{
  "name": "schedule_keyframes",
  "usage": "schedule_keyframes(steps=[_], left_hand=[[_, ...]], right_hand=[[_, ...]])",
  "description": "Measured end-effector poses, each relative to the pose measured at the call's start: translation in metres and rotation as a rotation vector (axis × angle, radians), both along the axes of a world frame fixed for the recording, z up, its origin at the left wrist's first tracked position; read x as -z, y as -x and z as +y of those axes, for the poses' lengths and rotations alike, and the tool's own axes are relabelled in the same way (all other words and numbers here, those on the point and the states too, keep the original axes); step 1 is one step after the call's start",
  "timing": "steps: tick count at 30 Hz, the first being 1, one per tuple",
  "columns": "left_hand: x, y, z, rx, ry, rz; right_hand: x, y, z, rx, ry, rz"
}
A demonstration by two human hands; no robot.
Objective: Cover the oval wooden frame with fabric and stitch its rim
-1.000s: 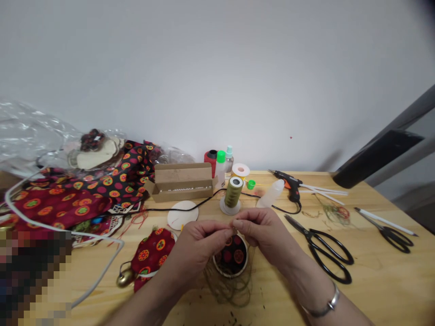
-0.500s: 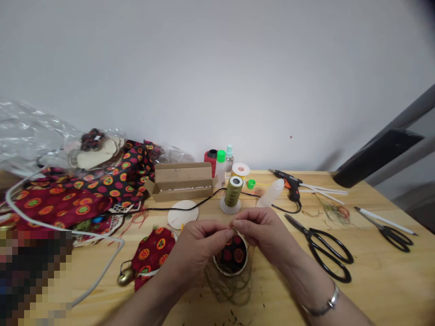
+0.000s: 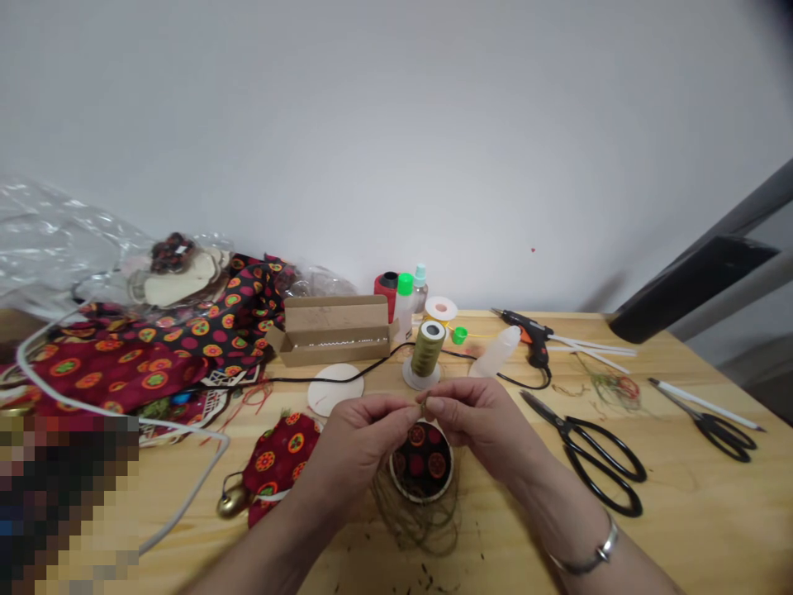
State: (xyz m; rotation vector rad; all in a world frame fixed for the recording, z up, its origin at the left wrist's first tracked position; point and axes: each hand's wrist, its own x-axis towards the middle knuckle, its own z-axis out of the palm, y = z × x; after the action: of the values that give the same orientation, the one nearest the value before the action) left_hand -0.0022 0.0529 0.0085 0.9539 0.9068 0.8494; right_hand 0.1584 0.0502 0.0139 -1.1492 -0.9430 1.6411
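My left hand (image 3: 365, 434) and my right hand (image 3: 480, 417) meet fingertip to fingertip, both pinched on a short bit of olive thread (image 3: 424, 406). Right below them a round, cloth-covered disc (image 3: 424, 467), black with red and orange motifs and a pale rim, lies on the table. Loose olive strands (image 3: 427, 533) spread around and under its lower side. A matching red patterned cloth piece (image 3: 282, 450) with a brass bell (image 3: 233, 501) is partly hidden by my left forearm. Behind my fingers stands a spool of olive thread (image 3: 427, 351).
To the right lie large black-handled scissors (image 3: 604, 459), smaller scissors (image 3: 722, 434), and a glue gun (image 3: 529, 335) with white sticks. At the back stand an open cardboard box (image 3: 338, 343) and bottles (image 3: 404, 306). Patterned fabric (image 3: 142, 347) heaps at left; a white cable (image 3: 179, 430) crosses there.
My fingertips have shifted slightly, and the bit of thread between them shows more plainly. A little more of the disc's top is visible. The view has moved slightly.
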Motion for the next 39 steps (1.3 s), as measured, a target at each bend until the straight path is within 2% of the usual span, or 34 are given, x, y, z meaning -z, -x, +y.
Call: schedule_keyframes(steps=[5, 14, 23, 32, 39], left_hand=[[-0.003, -0.002, 0.0, -0.005, 0.011, 0.036], [-0.002, 0.001, -0.002, 0.065, 0.015, 0.083], [-0.01, -0.003, -0.002, 0.016, 0.015, 0.15], [0.003, 0.002, 0.001, 0.006, 0.13, -0.114], [0.001, 0.003, 0.001, 0.135, 0.281, -0.296]], right_hand=[[-0.004, 0.003, 0.0, 0.046, -0.018, -0.051], [-0.005, 0.002, 0.0, 0.038, -0.055, -0.092], [-0.005, 0.002, 0.0, 0.075, -0.202, -0.339], [-0.006, 0.003, 0.0, 0.097, -0.258, -0.393], [-0.01, 0.004, -0.001, 0.103, -0.226, -0.325]])
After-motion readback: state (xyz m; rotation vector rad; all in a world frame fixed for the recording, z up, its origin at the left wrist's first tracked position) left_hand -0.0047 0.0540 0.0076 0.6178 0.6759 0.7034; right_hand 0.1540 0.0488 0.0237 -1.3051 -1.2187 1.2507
